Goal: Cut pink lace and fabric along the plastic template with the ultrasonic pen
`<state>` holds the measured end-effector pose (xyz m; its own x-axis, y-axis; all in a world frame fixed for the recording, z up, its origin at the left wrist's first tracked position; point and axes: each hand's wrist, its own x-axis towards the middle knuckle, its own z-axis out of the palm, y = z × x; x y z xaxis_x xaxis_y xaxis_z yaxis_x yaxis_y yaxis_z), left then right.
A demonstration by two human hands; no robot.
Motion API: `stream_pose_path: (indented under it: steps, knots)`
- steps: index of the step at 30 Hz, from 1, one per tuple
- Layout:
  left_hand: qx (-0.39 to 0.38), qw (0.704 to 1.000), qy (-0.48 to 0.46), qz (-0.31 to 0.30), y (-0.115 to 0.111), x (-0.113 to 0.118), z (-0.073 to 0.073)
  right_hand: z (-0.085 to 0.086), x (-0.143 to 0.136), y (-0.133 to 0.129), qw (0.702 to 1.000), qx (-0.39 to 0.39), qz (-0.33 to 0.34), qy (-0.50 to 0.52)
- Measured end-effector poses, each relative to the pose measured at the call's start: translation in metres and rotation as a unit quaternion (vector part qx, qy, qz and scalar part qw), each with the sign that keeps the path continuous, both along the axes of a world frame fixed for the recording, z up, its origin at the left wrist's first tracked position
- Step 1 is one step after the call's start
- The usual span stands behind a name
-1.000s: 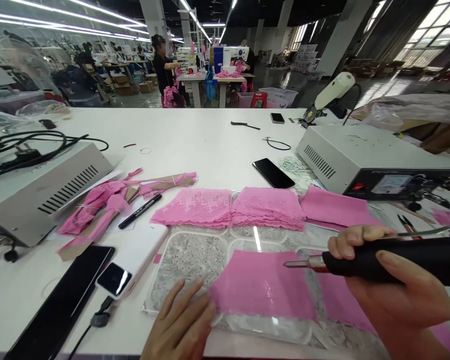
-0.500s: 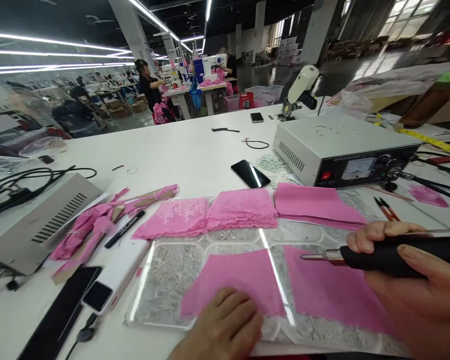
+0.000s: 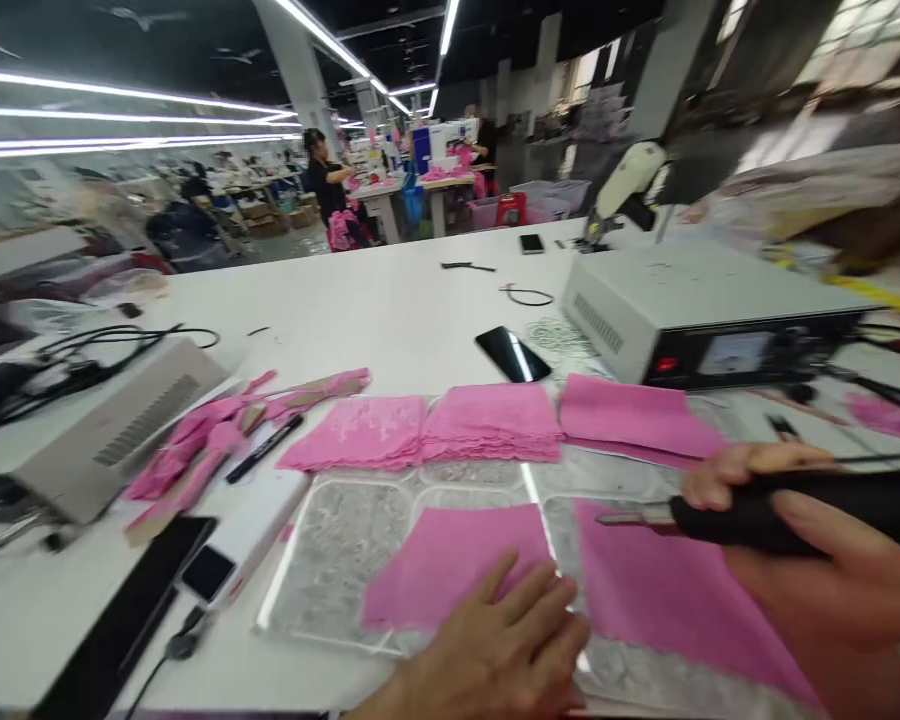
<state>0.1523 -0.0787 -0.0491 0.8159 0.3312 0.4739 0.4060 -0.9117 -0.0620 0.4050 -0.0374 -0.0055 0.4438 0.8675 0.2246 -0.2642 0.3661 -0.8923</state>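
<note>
My left hand (image 3: 506, 635) lies with its fingers spread over the lower right part of a flat pink fabric piece (image 3: 457, 550). In my right hand (image 3: 817, 540) is a hand tool (image 3: 765, 510) with a thick black handle and a pointed metal tip. That tip is over the upper left corner of a second pink piece (image 3: 667, 590); whether it touches cannot be made out. Both pieces rest on a clear panelled sheet (image 3: 345, 540) over a grey marbled surface. Behind them are a lacy pink piece (image 3: 360, 430), a pink lace stack (image 3: 495, 415) and a plain pink stack (image 3: 630, 415).
A grey metal box (image 3: 630, 300) with a meter stands at the right, another vented box (image 3: 120, 430) at the left. Around lie a phone (image 3: 511, 355), a marker (image 3: 264, 450), pink scraps (image 3: 195, 450) and a white power bank (image 3: 247, 540). People work at sewing machines beyond.
My left hand has slid right across the pink piece and its fingers have spread. The right hand keeps its hold on the tool, almost in place. The view has shifted slightly left.
</note>
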Motion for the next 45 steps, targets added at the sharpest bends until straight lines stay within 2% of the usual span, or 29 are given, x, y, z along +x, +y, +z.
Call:
stream_pose_path:
  steps: [2,4,9,17,21,26,29,37,45]
  knots:
    - [-0.003,1.000,-0.011,0.002,0.003,0.008,-0.002,0.012,-0.007,0.000,1.000,0.015,0.010,0.024]
    - [-0.013,1.000,-0.017,-0.004,0.007,0.015,-0.002,0.015,-0.010,0.001,0.999,0.019,0.019,0.043]
    - [-0.042,0.998,0.049,-0.010,0.011,0.027,0.005,0.005,-0.008,0.000,0.997,0.045,0.014,0.059]
    - [-0.009,0.999,0.033,-0.004,0.019,0.034,0.006,0.002,-0.007,0.007,0.996,0.052,0.013,0.071]
    - [0.012,1.000,0.006,0.003,0.029,0.041,0.004,0.013,0.008,0.004,0.992,0.086,-0.052,0.074]
    - [0.028,0.999,-0.008,0.017,0.039,0.048,-0.009,0.034,0.040,-0.003,0.975,0.120,-0.173,0.072]
    - [0.037,0.999,0.001,0.007,0.042,0.047,-0.015,0.038,0.053,-0.008,0.967,0.121,-0.214,0.067]
    - [0.060,0.998,-0.001,-0.003,0.046,0.044,-0.020,0.031,0.044,-0.010,0.972,0.112,-0.197,0.070]
    - [0.021,0.997,-0.065,0.022,0.039,0.048,-0.029,0.023,0.030,-0.006,0.986,0.110,-0.119,0.048]
